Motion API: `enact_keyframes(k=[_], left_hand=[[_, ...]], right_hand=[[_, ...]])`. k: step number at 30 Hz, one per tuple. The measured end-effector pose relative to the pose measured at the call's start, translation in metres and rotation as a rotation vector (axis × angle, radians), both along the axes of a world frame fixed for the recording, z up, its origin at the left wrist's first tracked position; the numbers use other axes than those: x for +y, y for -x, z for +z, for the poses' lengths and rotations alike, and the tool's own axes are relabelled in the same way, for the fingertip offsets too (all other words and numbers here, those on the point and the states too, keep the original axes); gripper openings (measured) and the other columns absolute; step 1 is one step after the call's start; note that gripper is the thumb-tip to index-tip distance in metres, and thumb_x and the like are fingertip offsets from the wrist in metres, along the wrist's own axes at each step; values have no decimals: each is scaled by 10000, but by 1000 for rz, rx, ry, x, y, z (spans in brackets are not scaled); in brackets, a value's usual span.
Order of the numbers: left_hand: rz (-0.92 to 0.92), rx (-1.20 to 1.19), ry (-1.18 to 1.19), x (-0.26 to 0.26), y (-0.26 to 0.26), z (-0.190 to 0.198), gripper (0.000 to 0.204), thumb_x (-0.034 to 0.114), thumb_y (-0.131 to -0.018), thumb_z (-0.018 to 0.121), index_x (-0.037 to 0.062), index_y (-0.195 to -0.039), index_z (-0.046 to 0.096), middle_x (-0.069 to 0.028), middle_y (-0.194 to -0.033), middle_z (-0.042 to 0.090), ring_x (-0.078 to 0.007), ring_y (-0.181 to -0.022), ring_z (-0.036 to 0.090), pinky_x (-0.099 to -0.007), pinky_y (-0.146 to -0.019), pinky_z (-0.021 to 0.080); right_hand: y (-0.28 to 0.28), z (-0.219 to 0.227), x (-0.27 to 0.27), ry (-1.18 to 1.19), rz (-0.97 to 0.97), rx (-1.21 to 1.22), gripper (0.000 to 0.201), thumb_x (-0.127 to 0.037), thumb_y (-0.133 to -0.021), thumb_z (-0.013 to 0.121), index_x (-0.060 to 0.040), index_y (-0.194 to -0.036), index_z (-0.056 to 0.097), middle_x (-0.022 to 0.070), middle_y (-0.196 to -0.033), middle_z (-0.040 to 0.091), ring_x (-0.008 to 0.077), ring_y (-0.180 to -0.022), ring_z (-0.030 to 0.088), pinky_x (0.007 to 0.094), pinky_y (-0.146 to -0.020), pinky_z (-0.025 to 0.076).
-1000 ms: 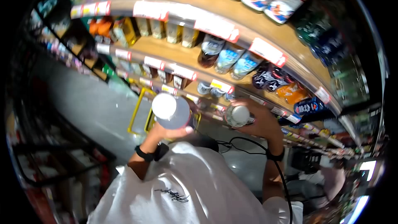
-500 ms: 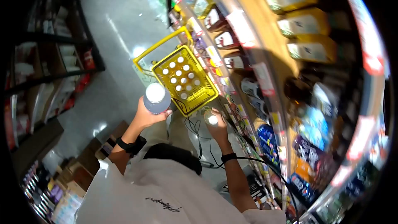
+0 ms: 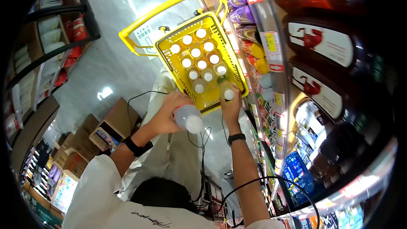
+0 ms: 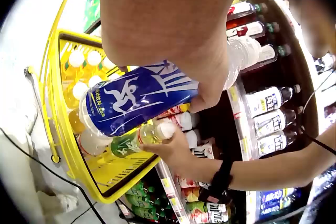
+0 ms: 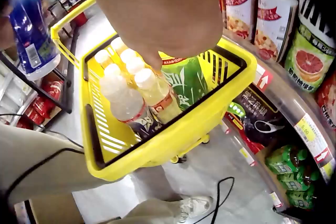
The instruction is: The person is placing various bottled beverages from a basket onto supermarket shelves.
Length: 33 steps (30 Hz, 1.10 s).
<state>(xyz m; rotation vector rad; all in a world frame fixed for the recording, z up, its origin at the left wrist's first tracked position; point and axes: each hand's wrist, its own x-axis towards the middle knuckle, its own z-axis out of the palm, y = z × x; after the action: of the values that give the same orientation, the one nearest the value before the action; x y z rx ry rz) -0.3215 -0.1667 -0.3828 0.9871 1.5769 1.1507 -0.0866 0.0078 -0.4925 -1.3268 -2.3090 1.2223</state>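
My left hand (image 3: pixel 166 113) grips a clear bottle with a blue label (image 4: pixel 142 98) and a white cap, tilted, beside the near left edge of a yellow basket (image 5: pixel 152 155). Between the fingers of my right hand (image 3: pixel 232 109) is a green-labelled bottle (image 5: pixel 185 83), gripped near its white cap. Its lower part is inside the basket, at the right side. Several white-capped bottles (image 3: pixel 202 64) with yellowish or cloudy drinks stand upright there in rows. In the right wrist view, my own wrist hides most of the right-hand grip.
Shelves with large dark bottles (image 3: pixel 322 40) line the right side. The basket's raised yellow handle (image 3: pixel 169 5) points away from me. Cardboard boxes (image 3: pixel 115 121) lie on the floor at left, and a black cable (image 3: pixel 271 178) runs by my right arm.
The head view has swung from the shelf down to the basket. My right hand has lowered the green-labelled bottle into it. My left hand has tipped the blue-labelled bottle and brought it nearer the basket.
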Motion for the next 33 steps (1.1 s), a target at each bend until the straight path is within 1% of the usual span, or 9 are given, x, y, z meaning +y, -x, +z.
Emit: enact_keyframes(k=[6,17,18,19,21,22,26,28,33], left_hand=[[6,-49,26,14,-51,-63,663,127,-703,920,92,-1305,646,-105,-1358,655,-347,-1311,585,-450,-1141,446],[-174,-69,40,55,-80,-68,663,92,-672,914,83,-1282,653,-122,-1351,666,-332,-1292,613,-446,-1123,486],[-175,-57,53,54,-86,-75,667,87,-668,911,83,-1281,649,-119,-1355,663,-334,-1297,608,-447,-1123,485],[-172,-46,67,57,-89,-80,670,82,-665,908,84,-1281,645,-115,-1358,661,-336,-1303,603,-447,-1124,484],[-161,-45,60,62,-95,-90,676,81,-664,907,86,-1285,641,-115,-1363,658,-341,-1309,597,-445,-1133,478],[-155,-40,53,64,-100,-96,682,80,-663,907,88,-1289,638,-114,-1367,655,-347,-1316,591,-442,-1142,473],[-61,22,63,65,-122,-120,605,91,-728,851,88,-1284,614,-134,-1307,649,-375,-1260,599,-448,-1069,503],[-98,89,38,67,-126,-135,586,88,-753,829,95,-1296,608,-157,-1366,621,-387,-1309,576,-447,-1086,499],[-69,4,100,69,-132,-157,692,67,-772,804,79,-1410,537,-172,-1493,545,-396,-1412,506,-456,-1148,457]], right_hand=[[-11,-57,11,-2,-44,-159,586,-8,-803,813,1,-1333,563,242,-1376,626,434,-1286,587,461,-1115,468],[3,-37,29,157,-86,-159,509,-42,-800,817,12,-1254,593,225,-1232,680,436,-1178,638,460,-1056,496],[-2,-42,27,36,-68,-136,416,-62,-862,803,3,-1222,605,170,-1142,686,340,-1070,675,411,-981,533],[1,-29,28,33,-64,-136,416,-62,-862,803,3,-1222,605,170,-1142,686,340,-1070,675,411,-981,533],[-5,3,18,341,-388,79,352,-153,-932,801,-14,-1203,622,112,-1100,686,198,-981,663,333,-866,547],[-18,13,19,442,-362,169,362,-277,-978,787,-19,-1186,642,68,-1074,682,105,-925,623,279,-768,526],[-25,84,7,745,-375,103,433,-337,-940,816,-29,-1203,660,74,-1029,684,131,-853,633,286,-712,521],[-7,107,2,336,90,-369,453,-330,-905,816,-49,-1229,669,124,-1024,685,238,-833,678,364,-722,549],[-10,60,-1,142,126,-298,490,-252,-819,829,-37,-1235,684,224,-1080,694,395,-908,680,471,-793,544]])
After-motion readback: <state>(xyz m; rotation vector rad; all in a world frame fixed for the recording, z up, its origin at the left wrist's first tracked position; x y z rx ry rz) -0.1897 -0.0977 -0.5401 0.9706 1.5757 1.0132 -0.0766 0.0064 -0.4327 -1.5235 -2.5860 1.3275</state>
